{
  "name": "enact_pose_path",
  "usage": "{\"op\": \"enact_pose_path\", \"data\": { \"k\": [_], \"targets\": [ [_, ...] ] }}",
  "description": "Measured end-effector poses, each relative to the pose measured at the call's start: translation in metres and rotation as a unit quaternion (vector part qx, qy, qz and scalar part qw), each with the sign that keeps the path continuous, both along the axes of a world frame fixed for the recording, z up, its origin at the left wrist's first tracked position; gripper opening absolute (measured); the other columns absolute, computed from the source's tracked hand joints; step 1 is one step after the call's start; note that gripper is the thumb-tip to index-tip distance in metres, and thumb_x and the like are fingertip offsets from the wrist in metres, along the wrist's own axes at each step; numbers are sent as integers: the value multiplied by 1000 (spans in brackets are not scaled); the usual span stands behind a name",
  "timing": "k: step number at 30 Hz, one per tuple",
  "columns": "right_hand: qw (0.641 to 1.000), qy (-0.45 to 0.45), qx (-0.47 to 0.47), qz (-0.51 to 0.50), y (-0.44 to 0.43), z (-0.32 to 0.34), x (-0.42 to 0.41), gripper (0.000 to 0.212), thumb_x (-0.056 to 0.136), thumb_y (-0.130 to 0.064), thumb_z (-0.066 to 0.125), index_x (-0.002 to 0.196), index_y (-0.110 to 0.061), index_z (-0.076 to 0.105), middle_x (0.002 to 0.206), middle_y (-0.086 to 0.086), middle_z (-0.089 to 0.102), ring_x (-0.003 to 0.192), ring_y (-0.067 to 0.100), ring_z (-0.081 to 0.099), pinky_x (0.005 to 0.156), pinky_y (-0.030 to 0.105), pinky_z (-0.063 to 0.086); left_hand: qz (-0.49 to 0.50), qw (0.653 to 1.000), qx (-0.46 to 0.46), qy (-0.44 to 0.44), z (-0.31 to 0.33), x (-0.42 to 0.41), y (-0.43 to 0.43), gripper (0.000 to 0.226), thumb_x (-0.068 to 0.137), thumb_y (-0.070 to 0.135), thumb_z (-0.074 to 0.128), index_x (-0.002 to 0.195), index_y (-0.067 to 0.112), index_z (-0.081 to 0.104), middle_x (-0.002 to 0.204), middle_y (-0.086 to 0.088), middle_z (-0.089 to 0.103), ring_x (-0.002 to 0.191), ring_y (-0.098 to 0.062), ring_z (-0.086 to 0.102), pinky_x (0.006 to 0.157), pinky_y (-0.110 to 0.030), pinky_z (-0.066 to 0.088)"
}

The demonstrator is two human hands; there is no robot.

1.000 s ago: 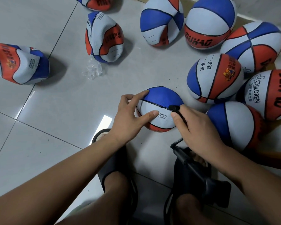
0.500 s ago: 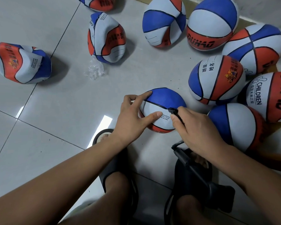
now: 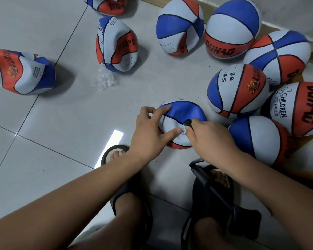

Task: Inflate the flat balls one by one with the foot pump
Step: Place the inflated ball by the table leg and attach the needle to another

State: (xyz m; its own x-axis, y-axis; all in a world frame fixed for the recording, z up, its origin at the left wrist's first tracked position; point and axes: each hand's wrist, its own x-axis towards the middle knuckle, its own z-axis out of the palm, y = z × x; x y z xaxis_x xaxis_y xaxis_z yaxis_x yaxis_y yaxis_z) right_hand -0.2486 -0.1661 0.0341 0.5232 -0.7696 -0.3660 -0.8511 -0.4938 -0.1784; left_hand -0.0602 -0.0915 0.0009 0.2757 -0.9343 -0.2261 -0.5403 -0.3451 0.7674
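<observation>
A partly flat blue, white and red ball [image 3: 183,112] lies on the tiled floor in front of me. My left hand [image 3: 148,132] rests on its left side, index finger and thumb stretched over the white panel. My right hand [image 3: 210,139] pinches the black pump nozzle [image 3: 188,122] against the ball's top. The black foot pump [image 3: 222,201] sits under my right foot at the bottom, its hose running up toward my right hand.
Several round, inflated balls [image 3: 237,89] crowd the right side along the wall. Three crumpled flat balls [image 3: 116,44] lie at the upper left, with a scrap of clear plastic [image 3: 103,81] beside one. My left foot wears a black sandal [image 3: 126,179].
My right hand with the nozzle has shifted slightly left on the ball. The left hand has stayed on the ball's left side.
</observation>
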Motion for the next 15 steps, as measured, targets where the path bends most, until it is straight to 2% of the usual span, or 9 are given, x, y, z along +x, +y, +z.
{"op": "enact_pose_path", "data": {
  "k": [2,4,7,9,12,15],
  "targets": [
    [998,28,-43,42,-3,-1,1,30,114,-41,37,95,-18,44,76,0,49,64,30,48,52,37,24,-1,1000,2,-4,-1,1,1,72,85,58,82,149,49,51,137,7,38,134,-15,45,96,-29,48],
    [993,44,-67,83,-3,-6,1,27,111,-36,50,94,-16,53,70,0,50,54,27,39,49,32,12,-3,1000,3,-9,-3,2,1,72,85,58,82,150,49,51,137,7,38,132,-15,45,95,-28,47],
    [993,55,-64,82,-4,-12,0,26,102,-29,70,85,-13,57,61,3,55,45,24,25,51,26,4,-9,1000,5,-18,-4,2,0,74,86,54,83,152,48,50,137,7,37,131,-17,45,96,-30,47],
    [993,49,-71,86,-7,-13,2,28,106,-31,63,87,-12,57,61,4,58,45,25,27,51,27,4,-17,999,7,-30,-6,1,0,75,86,52,83,153,48,48,138,7,36,131,-17,44,95,-30,48],
    [990,60,-99,83,-6,-19,5,31,115,-37,35,102,-15,53,78,4,67,56,27,40,49,33,13,-27,999,9,-43,-7,2,-1,75,88,52,81,154,50,46,140,7,36,129,-14,42,92,-29,48],
    [993,77,-84,42,-5,-18,11,33,116,-38,29,105,-16,50,82,3,63,64,27,46,50,34,16,-37,998,7,-49,-6,2,-3,75,89,52,81,155,50,45,139,8,36,123,-13,43,91,-29,49]
  ]
}}
